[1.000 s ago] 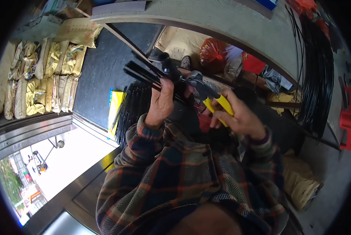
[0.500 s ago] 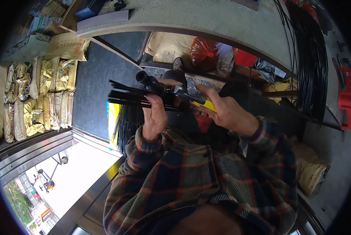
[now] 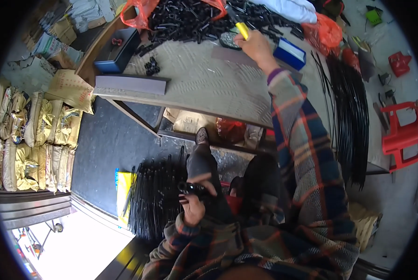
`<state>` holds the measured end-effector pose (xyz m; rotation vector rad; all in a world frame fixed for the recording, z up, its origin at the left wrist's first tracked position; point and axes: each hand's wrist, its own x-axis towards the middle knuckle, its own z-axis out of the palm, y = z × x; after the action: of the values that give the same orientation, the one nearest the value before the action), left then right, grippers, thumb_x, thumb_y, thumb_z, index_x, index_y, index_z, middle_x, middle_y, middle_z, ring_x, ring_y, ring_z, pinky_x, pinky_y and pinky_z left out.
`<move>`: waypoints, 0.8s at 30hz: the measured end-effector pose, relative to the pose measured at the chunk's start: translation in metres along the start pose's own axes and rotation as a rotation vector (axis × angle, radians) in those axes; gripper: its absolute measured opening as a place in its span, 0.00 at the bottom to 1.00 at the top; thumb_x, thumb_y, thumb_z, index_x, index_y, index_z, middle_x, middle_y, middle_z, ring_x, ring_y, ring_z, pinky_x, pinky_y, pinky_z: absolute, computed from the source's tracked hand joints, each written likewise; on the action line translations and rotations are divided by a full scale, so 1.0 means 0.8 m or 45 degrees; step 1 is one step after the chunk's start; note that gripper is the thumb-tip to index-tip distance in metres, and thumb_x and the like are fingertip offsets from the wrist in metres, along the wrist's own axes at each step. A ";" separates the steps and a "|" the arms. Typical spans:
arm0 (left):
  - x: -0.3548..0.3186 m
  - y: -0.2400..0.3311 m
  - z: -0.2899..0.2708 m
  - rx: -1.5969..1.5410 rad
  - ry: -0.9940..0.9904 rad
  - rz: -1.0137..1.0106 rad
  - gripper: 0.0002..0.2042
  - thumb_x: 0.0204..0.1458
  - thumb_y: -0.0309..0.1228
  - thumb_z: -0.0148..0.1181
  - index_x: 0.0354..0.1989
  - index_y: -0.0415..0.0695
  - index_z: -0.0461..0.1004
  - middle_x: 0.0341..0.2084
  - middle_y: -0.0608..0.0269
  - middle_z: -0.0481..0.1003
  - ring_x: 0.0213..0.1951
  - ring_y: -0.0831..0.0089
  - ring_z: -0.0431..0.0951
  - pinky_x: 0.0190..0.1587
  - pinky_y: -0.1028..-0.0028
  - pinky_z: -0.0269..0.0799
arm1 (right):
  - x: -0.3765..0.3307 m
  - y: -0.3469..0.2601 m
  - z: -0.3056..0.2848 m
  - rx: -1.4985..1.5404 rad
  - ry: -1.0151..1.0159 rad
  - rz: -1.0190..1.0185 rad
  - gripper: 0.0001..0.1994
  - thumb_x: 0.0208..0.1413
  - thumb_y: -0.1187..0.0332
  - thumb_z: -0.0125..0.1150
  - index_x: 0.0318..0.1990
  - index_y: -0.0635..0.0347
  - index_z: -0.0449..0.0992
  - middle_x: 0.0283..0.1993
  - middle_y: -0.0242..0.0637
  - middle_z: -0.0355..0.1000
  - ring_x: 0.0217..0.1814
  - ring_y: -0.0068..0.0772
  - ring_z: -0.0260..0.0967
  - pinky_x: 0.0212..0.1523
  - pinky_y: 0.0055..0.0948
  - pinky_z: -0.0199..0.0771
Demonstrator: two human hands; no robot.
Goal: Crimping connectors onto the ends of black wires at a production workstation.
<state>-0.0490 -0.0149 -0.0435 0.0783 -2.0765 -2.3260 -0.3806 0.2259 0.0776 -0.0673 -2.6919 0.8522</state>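
Near my lap, my left hand (image 3: pixel 194 209) is closed around a short black tubular part (image 3: pixel 190 188). To its left, a dense bundle of thin black rods (image 3: pixel 150 200) stands beside my leg. My right hand (image 3: pixel 255 48) reaches out over the workbench (image 3: pixel 190 70), gripping a yellow-handled tool (image 3: pixel 242 30) whose dark head points away from me; its exact kind is unclear. Beyond the tool spreads a heap of small black parts (image 3: pixel 185 21). A round patterned object (image 3: pixel 228 40) lies just left of the right hand, and a blue box (image 3: pixel 289 53) sits to its right.
A blue bin (image 3: pixel 117 52) and a grey strip (image 3: pixel 132 85) occupy the bench's left end. Long black rods (image 3: pixel 353 121) hang over its right side, near a red stool (image 3: pixel 401 133). Wrapped bundles (image 3: pixel 36 140) are stacked at far left.
My right arm has stretched forward from my lap to over the bench with the yellow-handled tool. My left hand is lower, and the rods beside it are no longer in its grip. The view has tilted up.
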 end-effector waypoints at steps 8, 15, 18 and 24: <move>0.031 0.025 -0.002 -0.373 -0.106 0.056 0.36 0.55 0.61 0.34 0.46 0.33 0.66 0.20 0.59 0.70 0.25 0.76 0.68 0.30 0.76 0.63 | 0.059 0.026 0.053 -0.701 0.088 -0.298 0.14 0.47 0.58 0.61 0.39 0.56 0.78 0.41 0.43 0.68 0.42 0.46 0.71 0.40 0.42 0.71; 0.033 0.020 -0.002 -0.388 -0.065 0.009 0.36 0.55 0.61 0.36 0.45 0.33 0.66 0.20 0.59 0.69 0.25 0.75 0.69 0.31 0.76 0.64 | 0.063 0.025 0.045 -0.607 -0.016 -0.236 0.17 0.49 0.56 0.59 0.41 0.58 0.76 0.41 0.48 0.68 0.41 0.53 0.71 0.40 0.45 0.70; 0.032 0.021 -0.002 -0.367 -0.060 0.015 0.36 0.55 0.61 0.36 0.45 0.33 0.66 0.20 0.58 0.70 0.25 0.75 0.69 0.31 0.75 0.64 | 0.066 0.033 0.053 -0.586 0.039 -0.284 0.18 0.49 0.56 0.59 0.39 0.63 0.75 0.39 0.48 0.69 0.40 0.53 0.71 0.40 0.44 0.70; 0.037 0.036 0.006 -0.274 0.049 0.099 0.33 0.57 0.57 0.36 0.45 0.32 0.66 0.23 0.56 0.71 0.27 0.73 0.70 0.32 0.74 0.66 | 0.055 0.016 0.029 -0.250 0.085 -0.180 0.16 0.47 0.61 0.64 0.35 0.66 0.75 0.32 0.43 0.73 0.33 0.40 0.72 0.35 0.35 0.69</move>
<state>-0.0796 -0.0149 -0.0150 0.0374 -1.7660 -2.4622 -0.4304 0.2299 0.0650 0.0493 -2.6718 0.5333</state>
